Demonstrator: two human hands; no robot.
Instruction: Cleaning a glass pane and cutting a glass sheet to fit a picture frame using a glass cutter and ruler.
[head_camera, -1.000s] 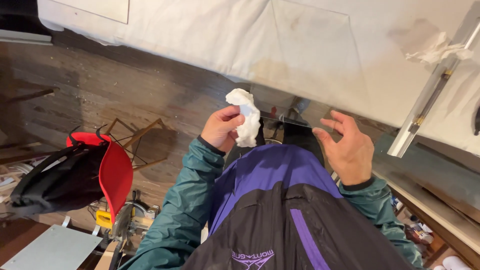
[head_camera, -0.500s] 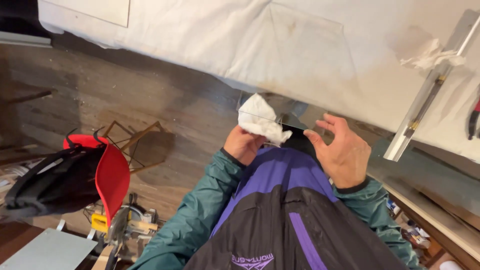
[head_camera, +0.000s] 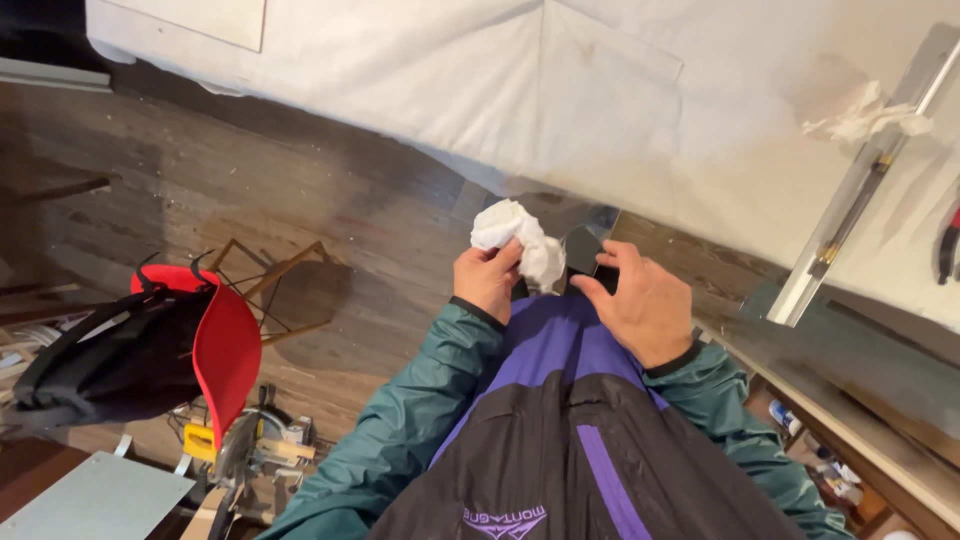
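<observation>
The left hand (head_camera: 487, 282) is pinching a crumpled white paper towel (head_camera: 520, 240) between thumb and fingers, holding it up in front of the chest, above the wooden floor (head_camera: 300, 210) and just short of the near edge of the white-covered worktop (head_camera: 560, 100). The right hand (head_camera: 645, 305) is sitting just beside it, fingers curled loosely and slightly apart, the fingertips resting on a dark flat object (head_camera: 583, 255) that is partly hidden behind the towel; what that object is cannot be told, nor whether the hand is truly gripping it. The towel is touching the left hand's fingers and lying against the dark object. Both arms are wearing teal sleeves (head_camera: 400, 430) over a purple and black jacket (head_camera: 570, 440). On the worktop, well apart from the hands to the right, a long metal straightedge (head_camera: 860, 190) is lying at a slant with another crumpled white wad (head_camera: 865, 115) against its upper part, and a red-handled tool (head_camera: 948, 245) is showing at the far right edge. On the floor to the left, a red chair (head_camera: 225, 350) is carrying a black bag (head_camera: 110, 360), a thin wooden frame (head_camera: 275, 290) is standing near it, and a mitre saw (head_camera: 255, 450) with a yellow part is sitting below the chair.
</observation>
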